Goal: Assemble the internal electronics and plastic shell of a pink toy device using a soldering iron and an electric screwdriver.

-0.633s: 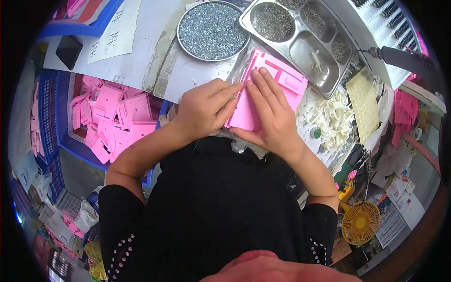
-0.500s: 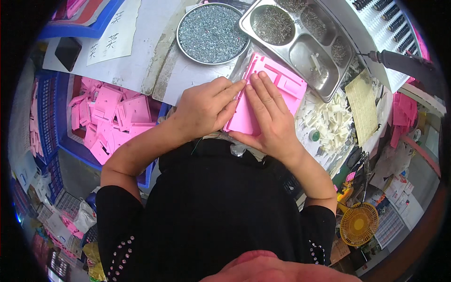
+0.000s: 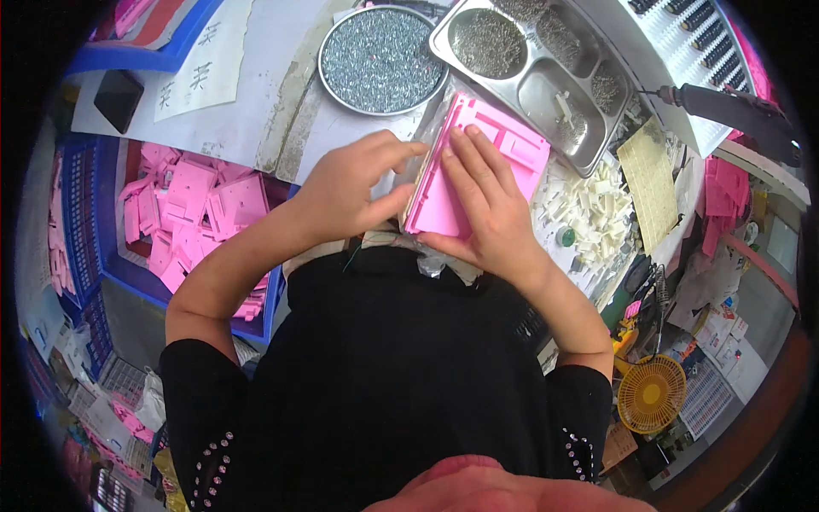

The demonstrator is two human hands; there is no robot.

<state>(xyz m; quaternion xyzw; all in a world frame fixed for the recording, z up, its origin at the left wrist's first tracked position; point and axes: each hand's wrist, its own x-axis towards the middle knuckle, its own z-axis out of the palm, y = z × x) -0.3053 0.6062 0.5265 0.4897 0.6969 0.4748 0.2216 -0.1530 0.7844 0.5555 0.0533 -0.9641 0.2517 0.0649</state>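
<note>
In front of me lies a flat pink plastic panel (image 3: 438, 206) with raised ribs and a rectangular recess, tilted slightly to the right. My right hand (image 3: 493, 209) rests on it, fingers stretched over its face and thumb along the near edge. Just off the panel's left edge is my left hand (image 3: 358, 183), thumb and forefinger apart with a gap between them. Clear plastic film (image 3: 433, 119) shows beside the panel's upper left edge. What supports the panel is mostly hidden.
A round tray of small metal screws (image 3: 382, 61) and a compartmented steel tray (image 3: 546, 85) stand beyond. To the right are loose white plastic pieces (image 3: 589, 213) and an electric screwdriver (image 3: 717, 107). A blue crate (image 3: 115, 247) at left holds pink parts (image 3: 192, 192).
My left hand has come away from the panel's left edge, shifting left with thumb and forefinger spreading. My right hand stays on the panel. The whole view has shifted slightly.
</note>
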